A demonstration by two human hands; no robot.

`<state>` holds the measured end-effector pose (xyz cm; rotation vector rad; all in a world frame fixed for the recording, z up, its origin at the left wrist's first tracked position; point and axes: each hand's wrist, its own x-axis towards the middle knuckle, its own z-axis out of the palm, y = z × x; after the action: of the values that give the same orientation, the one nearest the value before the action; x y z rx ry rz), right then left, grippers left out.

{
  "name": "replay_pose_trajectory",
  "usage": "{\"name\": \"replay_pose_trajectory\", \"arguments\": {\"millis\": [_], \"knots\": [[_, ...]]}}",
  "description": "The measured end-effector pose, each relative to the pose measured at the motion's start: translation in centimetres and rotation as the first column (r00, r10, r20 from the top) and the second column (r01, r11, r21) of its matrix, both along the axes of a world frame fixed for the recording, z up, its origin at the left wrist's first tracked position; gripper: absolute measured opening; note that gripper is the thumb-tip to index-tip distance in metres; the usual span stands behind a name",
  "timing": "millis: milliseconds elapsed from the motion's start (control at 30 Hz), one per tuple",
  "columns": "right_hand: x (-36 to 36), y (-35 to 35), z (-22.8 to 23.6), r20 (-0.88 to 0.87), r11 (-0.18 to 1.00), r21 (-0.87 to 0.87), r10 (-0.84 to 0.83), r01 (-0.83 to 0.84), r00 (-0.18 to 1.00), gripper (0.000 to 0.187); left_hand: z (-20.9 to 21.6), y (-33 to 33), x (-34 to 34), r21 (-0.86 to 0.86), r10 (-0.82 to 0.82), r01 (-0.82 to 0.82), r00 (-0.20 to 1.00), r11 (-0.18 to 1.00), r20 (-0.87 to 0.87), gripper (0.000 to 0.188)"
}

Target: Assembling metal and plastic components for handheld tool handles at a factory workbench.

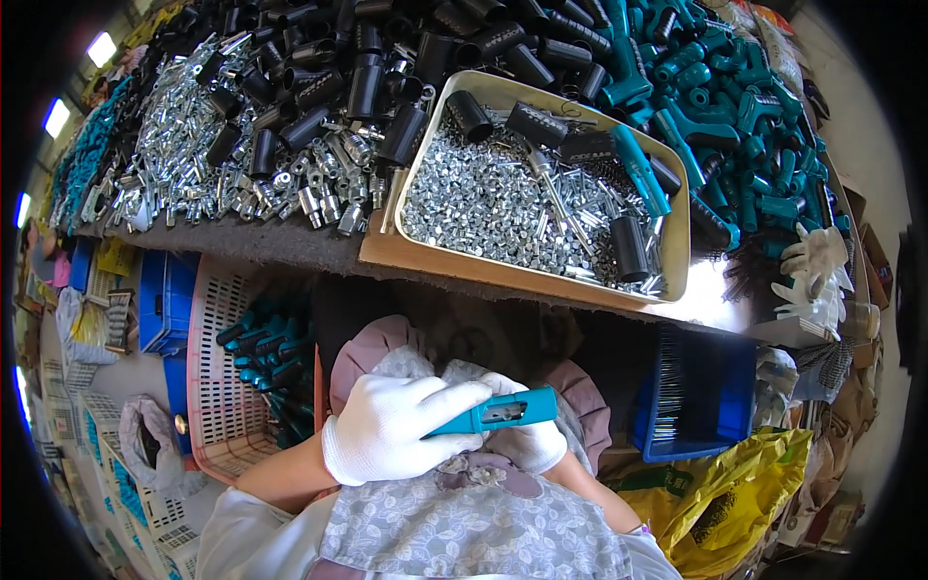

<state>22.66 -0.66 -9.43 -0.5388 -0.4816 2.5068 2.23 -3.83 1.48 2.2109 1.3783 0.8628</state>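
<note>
Both hands wear white knit gloves. My left hand (391,425) wraps round one end of a teal plastic handle (539,405), held level over my lap. An oblong slot in its side faces up, with something metallic inside too small to make out. My right hand (534,447) grips the handle from behind and below; its fingers are mostly hidden. Beyond the hands, on the bench, stands a cream tray (685,246) of small silver metal pieces. Several black sleeves, a screwdriver-like metal shaft (549,184) and a teal handle piece (640,172) lie in it.
Black sleeves (362,89) and silver metal fittings (179,126) heap the bench at left, teal handles (759,111) at right. White gloves (814,271) lie at its right end. Below are a pink basket (208,333) of teal handles, a blue bin (698,447) and a yellow bag (759,483).
</note>
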Motion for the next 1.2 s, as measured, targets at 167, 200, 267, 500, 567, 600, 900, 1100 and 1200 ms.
{"name": "replay_pose_trajectory", "arguments": {"millis": [167,200,267,500,567,600,900,1100,1200], "knots": [[-0.1,0.1,0.6,-0.015,1.0,-0.012,-0.014,0.014,1.0,0.044,-0.3,-0.1,0.0,-0.002,0.002,-0.002,1.0,1.0,0.024,0.053],[-0.1,0.2,0.4,-0.013,1.0,-0.013,-0.016,0.016,1.0,0.044,-0.3,-0.1,0.0,-0.005,0.002,-0.002,1.0,1.0,0.018,0.053],[-0.3,0.6,0.1,-0.033,0.997,0.06,-0.05,0.052,0.998,0.037,-0.5,-0.2,-0.2,-0.014,0.006,-0.006,1.0,1.0,0.009,0.053],[3.5,1.3,2.5,0.142,0.845,0.43,-0.41,0.317,0.901,0.033,-0.8,-0.3,-1.8,-0.033,0.011,-0.015,0.994,0.999,-0.107,0.051],[4.1,0.5,3.3,0.234,0.786,0.566,-0.441,0.248,0.866,0.033,-1.2,-0.2,-1.9,-0.021,0.025,-0.028,0.99,0.999,-0.136,0.049],[4.2,0.4,3.6,0.228,0.744,0.639,-0.426,0.196,0.876,0.032,-1.2,-0.2,-1.9,-0.029,0.025,-0.029,0.99,0.999,-0.138,0.049],[4.7,1.1,6.9,0.551,0.881,0.463,-0.194,-0.103,0.812,0.038,-1.7,0.1,-1.8,-0.087,-0.028,0.009,0.976,0.996,-0.218,0.053],[5.9,2.4,4.5,0.462,0.993,0.104,0.007,-0.062,0.887,0.022,-1.9,0.3,-1.2,-0.101,-0.11,0.078,0.922,0.992,-0.37,0.046],[6.0,3.2,4.3,0.433,0.994,-0.057,0.112,-0.097,0.894,0.024,-2.6,0.4,-1.0,-0.094,-0.161,0.133,0.881,0.987,-0.445,0.044]]}}
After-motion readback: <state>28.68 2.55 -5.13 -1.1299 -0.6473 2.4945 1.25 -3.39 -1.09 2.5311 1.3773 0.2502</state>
